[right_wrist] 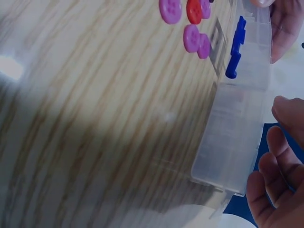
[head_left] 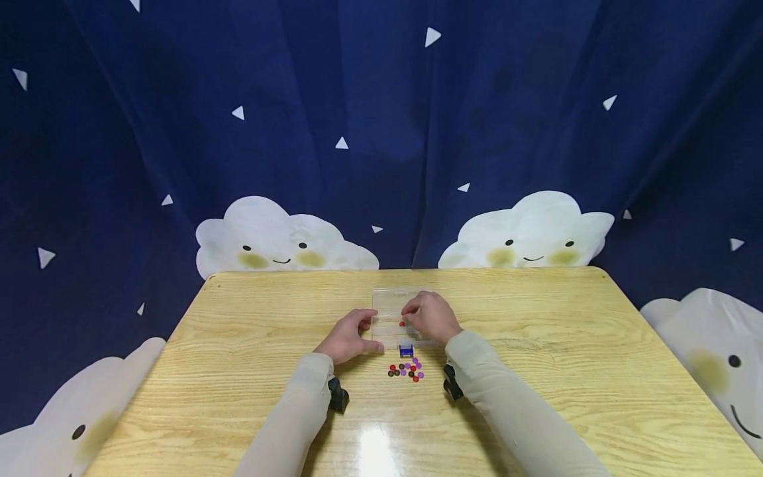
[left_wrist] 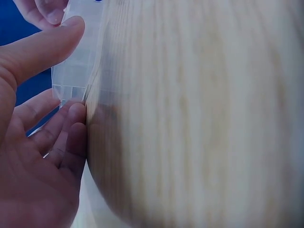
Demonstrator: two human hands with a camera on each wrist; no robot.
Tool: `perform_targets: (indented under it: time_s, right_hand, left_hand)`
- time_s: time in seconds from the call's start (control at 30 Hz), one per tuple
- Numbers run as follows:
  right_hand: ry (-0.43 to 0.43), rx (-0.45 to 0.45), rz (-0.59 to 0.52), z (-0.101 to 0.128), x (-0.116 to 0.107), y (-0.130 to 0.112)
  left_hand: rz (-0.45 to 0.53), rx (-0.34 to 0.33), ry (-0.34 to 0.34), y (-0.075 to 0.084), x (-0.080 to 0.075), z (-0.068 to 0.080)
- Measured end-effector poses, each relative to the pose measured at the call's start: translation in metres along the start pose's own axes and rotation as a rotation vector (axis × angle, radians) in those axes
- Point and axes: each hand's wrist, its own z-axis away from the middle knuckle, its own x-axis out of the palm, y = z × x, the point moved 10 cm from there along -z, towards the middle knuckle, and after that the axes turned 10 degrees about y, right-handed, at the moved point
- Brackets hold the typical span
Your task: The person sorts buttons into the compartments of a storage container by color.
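A clear plastic compartment box [head_left: 387, 331] lies with its lid [head_left: 387, 302] raised at the far side and a blue latch [head_left: 406, 350] at its near edge. My left hand [head_left: 349, 336] grips the box's left end, thumb by the near corner and fingers along the side. Over the box, my right hand [head_left: 434, 317] reaches down with bent fingers. A red button [head_left: 402, 324] shows just below those fingertips. In the right wrist view a gap separates thumb and forefinger of the right hand [right_wrist: 285, 166], and no button is visible between them.
Several loose red, purple and dark brown buttons [head_left: 415, 360] lie on the wooden table [head_left: 268, 371], on the near side of the box. Behind the table hangs a dark blue curtain [head_left: 381, 99] with white clouds. A dark wrist device [head_left: 338, 395] sits on each wrist.
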Motion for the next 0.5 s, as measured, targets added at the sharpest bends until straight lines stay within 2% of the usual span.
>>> perform_targets:
  time_s: [0.27, 0.5]
  right_hand:
    - [-0.015, 0.007, -0.011, 0.001, -0.004, 0.001]
    - [-0.062, -0.079, -0.017, 0.01, -0.011, -0.006]
  left_hand:
    - [-0.007, -0.004, 0.003, -0.001, 0.001, -0.001]
    - [-0.002, -0.012, 0.006, 0.0, 0.001, 0.0]
